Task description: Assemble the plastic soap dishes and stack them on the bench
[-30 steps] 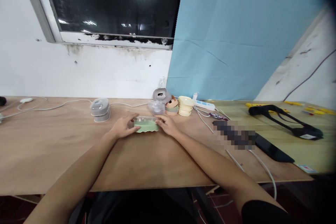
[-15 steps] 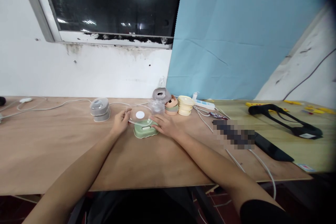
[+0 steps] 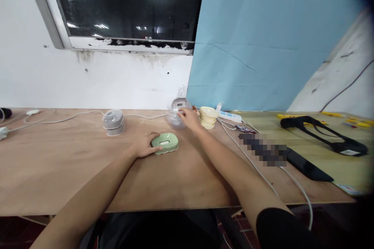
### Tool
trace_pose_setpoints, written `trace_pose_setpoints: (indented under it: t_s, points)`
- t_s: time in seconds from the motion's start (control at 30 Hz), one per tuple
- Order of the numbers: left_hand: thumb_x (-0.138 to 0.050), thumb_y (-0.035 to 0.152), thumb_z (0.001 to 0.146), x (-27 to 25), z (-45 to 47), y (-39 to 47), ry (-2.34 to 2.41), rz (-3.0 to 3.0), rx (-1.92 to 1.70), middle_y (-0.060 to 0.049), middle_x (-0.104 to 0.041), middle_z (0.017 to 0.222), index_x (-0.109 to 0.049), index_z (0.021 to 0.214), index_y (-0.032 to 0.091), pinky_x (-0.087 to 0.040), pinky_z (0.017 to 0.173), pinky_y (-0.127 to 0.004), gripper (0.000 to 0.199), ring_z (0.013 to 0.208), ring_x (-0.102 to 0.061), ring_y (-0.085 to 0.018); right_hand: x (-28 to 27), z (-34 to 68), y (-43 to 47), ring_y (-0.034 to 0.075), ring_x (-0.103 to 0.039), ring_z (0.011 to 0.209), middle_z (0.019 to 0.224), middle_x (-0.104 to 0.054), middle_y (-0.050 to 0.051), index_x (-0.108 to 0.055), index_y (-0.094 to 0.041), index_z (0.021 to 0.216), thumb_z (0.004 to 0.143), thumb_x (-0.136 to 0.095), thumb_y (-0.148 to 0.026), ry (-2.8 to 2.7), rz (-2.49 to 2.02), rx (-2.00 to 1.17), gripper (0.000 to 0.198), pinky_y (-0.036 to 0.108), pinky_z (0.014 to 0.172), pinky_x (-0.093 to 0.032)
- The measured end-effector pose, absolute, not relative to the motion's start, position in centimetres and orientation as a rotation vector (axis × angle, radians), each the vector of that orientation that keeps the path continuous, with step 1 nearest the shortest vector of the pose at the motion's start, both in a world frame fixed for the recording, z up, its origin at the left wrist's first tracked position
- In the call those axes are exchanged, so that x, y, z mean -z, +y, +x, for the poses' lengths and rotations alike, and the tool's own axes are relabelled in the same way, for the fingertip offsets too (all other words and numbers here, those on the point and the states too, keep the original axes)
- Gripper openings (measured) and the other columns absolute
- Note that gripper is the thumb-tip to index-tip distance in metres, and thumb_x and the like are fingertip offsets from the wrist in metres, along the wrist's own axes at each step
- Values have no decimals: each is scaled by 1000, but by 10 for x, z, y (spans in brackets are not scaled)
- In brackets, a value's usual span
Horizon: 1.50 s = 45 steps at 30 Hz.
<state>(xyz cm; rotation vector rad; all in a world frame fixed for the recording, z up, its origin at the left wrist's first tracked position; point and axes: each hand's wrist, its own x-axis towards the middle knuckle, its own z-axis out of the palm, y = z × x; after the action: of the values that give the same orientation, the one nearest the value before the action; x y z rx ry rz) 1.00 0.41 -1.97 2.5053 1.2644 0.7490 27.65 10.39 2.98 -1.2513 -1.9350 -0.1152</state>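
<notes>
My left hand curls round the left end of a pale green oval dish with a slot in its middle, thumb in front and fingers behind. The dish lies on the wooden table. Farther back, my right hand has its fingertips closed on the rim of a clear plastic cover, which rests at a pile of clear pieces. Behind that hand stands a grey slotted piece. Brown-orange pieces beside it are mostly hidden by the hand. A stack of cream-yellow dishes stands just to the right.
A grey stacked container stands at the left. White cables run along the back. To the right lie a power strip, a dark phone-like slab and a black strap frame. The wall rises behind the table.
The clear cover has gone from between both hands, above the green dish, to the clear pile at the back with my right hand. My left hand has let go of it and taken the dish.
</notes>
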Motion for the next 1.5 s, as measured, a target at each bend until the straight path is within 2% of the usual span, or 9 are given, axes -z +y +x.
trace_pose_setpoints:
  t_s: [0.23,0.4,0.53,0.8,0.97,1.1,1.2,1.37,1.5]
  points:
    - [-66,65,65,23,5,8,1216,2471,-629,-10,-48,140,-42,140,22,-36,103,-45,89,124,-47,-35,-32,276,109,19,-62,74,68,-67,1,-64,-22,115,87,-55,-39,-1855,-1289,126,34,42,97,-35]
    - [-68,61,66,25,4,8,1268,2398,-769,-12,-50,138,-40,141,21,-38,102,-45,89,123,-48,-35,-2,273,66,16,-59,66,71,-67,2,-66,-20,110,87,-53,-43,-2017,-1073,2,36,29,70,-45]
    - [-61,58,74,24,6,6,1322,2327,-976,-14,-48,138,-38,140,16,-36,103,-44,82,124,-47,-32,22,272,35,15,-60,68,79,-69,4,-65,-21,113,88,-52,-49,-2310,-897,-101,40,27,68,-44]
    - [-54,54,81,28,7,17,1393,1979,-1261,-10,-60,117,-50,125,16,-45,91,-40,58,102,-58,-25,15,262,29,17,-62,77,94,-69,6,-50,-21,130,84,-57,-54,-2342,-897,-201,57,28,71,-46]
    - [-58,58,77,33,10,25,1326,1675,-1351,-9,-62,108,-54,115,16,-49,85,-39,57,93,-62,-23,18,260,26,19,-63,82,96,-68,6,-50,-23,130,84,-57,-54,-2358,-885,-150,57,31,76,-48]
    - [-59,62,75,32,15,26,1175,1365,-1297,-8,-65,97,-55,98,15,-53,76,-38,52,82,-66,-22,22,259,27,20,-63,84,109,-66,8,-41,-25,139,80,-61,-55,-2398,-858,-117,69,33,78,-49]
    - [-58,63,76,29,18,24,1132,1267,-1292,-7,-66,92,-54,91,16,-53,74,-37,49,79,-67,-22,24,259,29,21,-64,80,102,-68,8,-40,-24,140,82,-59,-55,-2357,-903,-60,69,33,76,-50]
    - [-55,65,77,30,16,23,1114,1293,-1270,-9,-66,98,-54,98,16,-53,74,-36,53,86,-68,-24,23,264,29,20,-64,87,105,-68,8,-43,-22,138,93,-44,-46,-2330,-834,-36,51,33,80,-49]
    - [-60,64,74,32,11,24,1140,1470,-1175,-14,-63,114,-51,117,14,-53,80,-39,66,96,-66,-27,23,266,28,19,-63,89,108,-67,8,-48,-21,134,94,-42,-43,-2287,-809,-58,46,32,82,-48]
